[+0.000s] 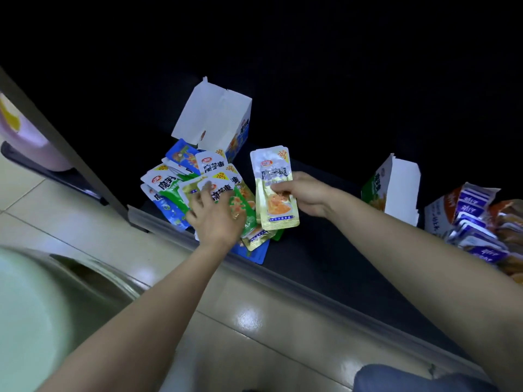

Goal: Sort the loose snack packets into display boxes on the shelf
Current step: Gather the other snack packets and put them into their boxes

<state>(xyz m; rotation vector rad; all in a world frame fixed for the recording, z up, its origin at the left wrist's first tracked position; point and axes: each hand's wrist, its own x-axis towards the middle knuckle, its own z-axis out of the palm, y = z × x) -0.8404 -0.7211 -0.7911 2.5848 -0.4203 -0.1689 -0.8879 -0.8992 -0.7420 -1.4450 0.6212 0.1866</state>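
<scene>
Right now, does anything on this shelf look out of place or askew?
Yes. The blue display box leans tilted at the back, flaps open. In front, mixed-colour packets lie in a jumbled heap under the left hand, and one blue packet overhangs the shelf edge.

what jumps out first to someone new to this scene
The right hand holds up a small stack of gold packets over the dark shelf. Just left, the left hand rests on a jumbled pile of green and blue packets, with an open display box behind it.
</scene>
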